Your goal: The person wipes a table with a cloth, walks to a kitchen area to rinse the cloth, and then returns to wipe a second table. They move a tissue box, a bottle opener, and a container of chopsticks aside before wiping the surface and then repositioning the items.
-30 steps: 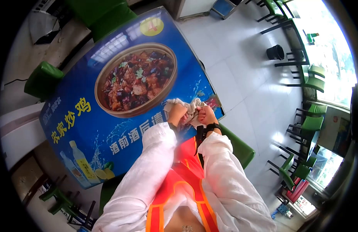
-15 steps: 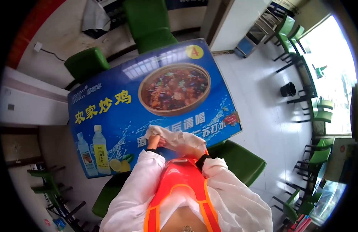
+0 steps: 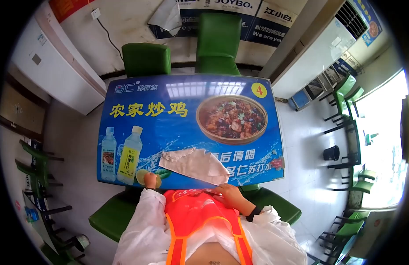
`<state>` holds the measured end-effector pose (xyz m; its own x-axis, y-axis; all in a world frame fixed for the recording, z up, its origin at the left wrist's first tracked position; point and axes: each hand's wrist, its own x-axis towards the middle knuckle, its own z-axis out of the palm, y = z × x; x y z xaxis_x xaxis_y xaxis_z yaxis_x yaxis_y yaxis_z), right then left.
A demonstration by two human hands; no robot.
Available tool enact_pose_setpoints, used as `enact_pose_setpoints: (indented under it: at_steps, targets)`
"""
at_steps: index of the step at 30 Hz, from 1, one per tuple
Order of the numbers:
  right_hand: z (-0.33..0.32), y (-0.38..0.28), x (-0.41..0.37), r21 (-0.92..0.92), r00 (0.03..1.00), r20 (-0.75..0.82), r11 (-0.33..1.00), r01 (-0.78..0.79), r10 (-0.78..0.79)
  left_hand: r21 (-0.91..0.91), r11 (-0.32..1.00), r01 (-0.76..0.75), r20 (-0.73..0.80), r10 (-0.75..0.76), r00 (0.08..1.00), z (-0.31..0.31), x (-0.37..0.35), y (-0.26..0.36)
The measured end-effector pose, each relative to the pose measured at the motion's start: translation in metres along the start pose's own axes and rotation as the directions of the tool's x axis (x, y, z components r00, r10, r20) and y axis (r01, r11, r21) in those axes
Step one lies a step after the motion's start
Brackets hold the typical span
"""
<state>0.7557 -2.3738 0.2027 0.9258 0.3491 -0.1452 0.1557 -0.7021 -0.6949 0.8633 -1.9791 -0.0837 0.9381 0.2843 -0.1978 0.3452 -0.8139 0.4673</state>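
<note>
A pale, crumpled cloth lies spread on the blue printed table near its front edge, touched by neither hand. My left hand is closed, with curled fingers, at the table's front edge, left of the cloth. Whether it grips anything there is hidden. My right hand is at the top of my red apron, just below the cloth's right corner. Its fingers are bent against a slim, flat thing at the apron's upper edge, too small to make out.
Green chairs stand behind the table, and another green seat is at the near left. A white cabinet stands at the left. On the right are a black bucket and more chairs along the window.
Both hands have let go of the cloth, which now lies on the table. The left hand has moved left to the table edge; the right has drawn back to the apron. My view has turned.
</note>
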Motion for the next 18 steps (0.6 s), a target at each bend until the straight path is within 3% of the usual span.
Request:
enact_pose_setpoints:
  at_steps: [1, 3, 4, 6, 10, 12, 16, 18]
  targets:
    - [0.004, 0.002, 0.001, -0.01, 1.0, 0.012, 1.0, 0.009, -0.008, -0.335, 0.887, 0.319, 0.243, -0.246, 0.938, -0.014, -0.01, 0.034]
    - [0.011, 0.002, 0.002, 0.126, 0.992, -0.003, 0.984, -0.124, 0.126, -0.374, 0.874, 0.31, 0.199, -0.251, 0.947, -0.008, -0.017, 0.051]
    - [0.007, -0.004, 0.005, 0.116, 0.993, 0.001, 0.986, -0.119, 0.119, -0.337, 0.892, 0.301, 0.21, -0.241, 0.948, -0.013, -0.02, 0.068]
    - [-0.002, -0.017, 0.01, -0.045, 0.943, 0.174, 0.959, -0.28, 0.283, -0.236, 0.936, 0.262, 0.259, -0.2, 0.945, -0.018, -0.018, 0.085]
    - [0.011, -0.003, 0.011, -0.084, 0.976, 0.14, 0.985, -0.153, 0.164, -0.202, 0.926, 0.32, 0.289, -0.255, 0.922, -0.025, -0.017, 0.098]
    - [0.024, 0.016, 0.01, -0.103, 0.992, 0.118, 0.993, 0.053, -0.041, 0.213, 0.972, 0.095, -0.164, -0.06, 0.985, -0.022, -0.022, 0.111]
    - [0.012, 0.015, 0.001, -0.21, 0.981, 0.142, 0.965, 0.159, -0.13, 0.081, 0.996, -0.021, -0.12, 0.031, 0.992, -0.025, -0.028, 0.146]
    - [0.0, 0.012, -0.006, -0.216, 0.973, 0.063, 0.948, 0.232, -0.224, 0.051, 0.997, -0.062, -0.114, 0.067, 0.991, -0.023, -0.03, 0.159]
